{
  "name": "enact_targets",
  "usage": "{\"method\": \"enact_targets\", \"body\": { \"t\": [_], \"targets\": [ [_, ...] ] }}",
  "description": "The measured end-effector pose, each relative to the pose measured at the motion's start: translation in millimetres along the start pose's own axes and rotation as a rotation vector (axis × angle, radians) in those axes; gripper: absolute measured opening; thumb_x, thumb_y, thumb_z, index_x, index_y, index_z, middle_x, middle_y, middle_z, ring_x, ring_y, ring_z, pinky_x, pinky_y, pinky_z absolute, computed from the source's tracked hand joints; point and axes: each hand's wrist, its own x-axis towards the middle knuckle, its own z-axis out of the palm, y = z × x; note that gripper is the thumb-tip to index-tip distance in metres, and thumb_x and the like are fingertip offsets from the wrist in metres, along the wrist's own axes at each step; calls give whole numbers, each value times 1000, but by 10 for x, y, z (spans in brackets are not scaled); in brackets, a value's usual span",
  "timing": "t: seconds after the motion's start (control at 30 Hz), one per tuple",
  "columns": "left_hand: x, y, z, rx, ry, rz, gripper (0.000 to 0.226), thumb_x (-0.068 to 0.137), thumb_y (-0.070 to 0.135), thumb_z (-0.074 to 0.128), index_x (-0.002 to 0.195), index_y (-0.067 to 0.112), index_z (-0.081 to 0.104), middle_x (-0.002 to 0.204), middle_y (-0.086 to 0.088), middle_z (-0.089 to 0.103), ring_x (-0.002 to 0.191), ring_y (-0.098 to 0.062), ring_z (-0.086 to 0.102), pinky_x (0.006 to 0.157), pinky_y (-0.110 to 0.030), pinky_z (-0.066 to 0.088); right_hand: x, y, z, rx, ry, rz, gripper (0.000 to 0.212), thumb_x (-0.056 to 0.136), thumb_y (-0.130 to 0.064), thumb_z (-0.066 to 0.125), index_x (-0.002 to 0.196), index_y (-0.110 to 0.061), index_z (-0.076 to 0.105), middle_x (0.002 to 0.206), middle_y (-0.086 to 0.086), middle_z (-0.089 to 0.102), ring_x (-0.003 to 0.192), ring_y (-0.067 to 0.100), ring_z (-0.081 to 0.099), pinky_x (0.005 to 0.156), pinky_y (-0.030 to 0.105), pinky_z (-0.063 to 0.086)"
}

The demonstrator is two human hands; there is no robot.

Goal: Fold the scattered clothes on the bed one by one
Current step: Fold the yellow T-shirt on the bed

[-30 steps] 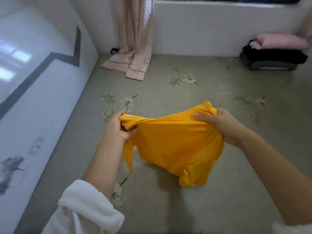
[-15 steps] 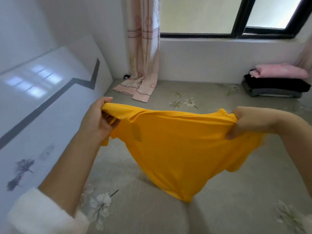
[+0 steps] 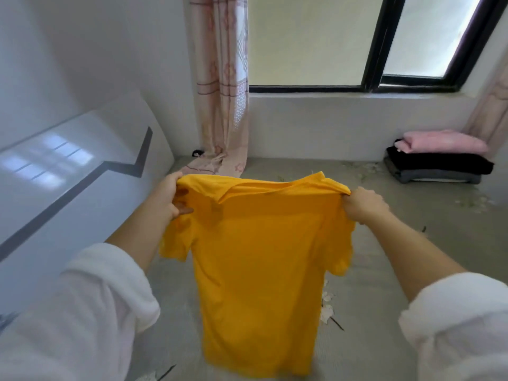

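Note:
A yellow T-shirt hangs full length in the air in front of me, above the grey flowered bed sheet. My left hand grips its left shoulder and my right hand grips its right shoulder. The shirt is stretched taut between them, with both short sleeves drooping and the hem hanging near the bottom of the view.
A stack of folded clothes, pink on black on grey, lies at the far right of the bed. A pink patterned curtain hangs down onto the bed at the back. The white headboard runs along the left, a window behind.
My hands have lifted the shirt higher and drawn it apart, so it went from a bunched bundle to hanging open and flat. My view has tilted up toward the window.

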Motion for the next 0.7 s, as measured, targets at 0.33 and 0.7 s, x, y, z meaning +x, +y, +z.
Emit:
{"method": "enact_targets", "body": {
  "t": [0.33, 0.7],
  "targets": [
    [234, 576, -59, -131, -310, 472, 24, 100, 37, 43, 93, 20, 58, 86, 2, 64, 82, -8, 62, 71, -23, 53, 280, -347, -445, 950, 358, -208, 29, 96, -10, 37, 104, -11, 64, 93, 12, 56, 84, 20, 49, 70, 32, 38],
    [277, -1279, -801, 223, -75, 276, 39, 99, 27, 48, 132, 7, 48, 123, -5, 54, 103, -12, 53, 79, -19, 42, -118, 470, 1121, 339, 166, -287, 43, 93, -4, 47, 133, -14, 57, 137, 20, 48, 125, 38, 44, 99, 45, 39]
  ]
}}
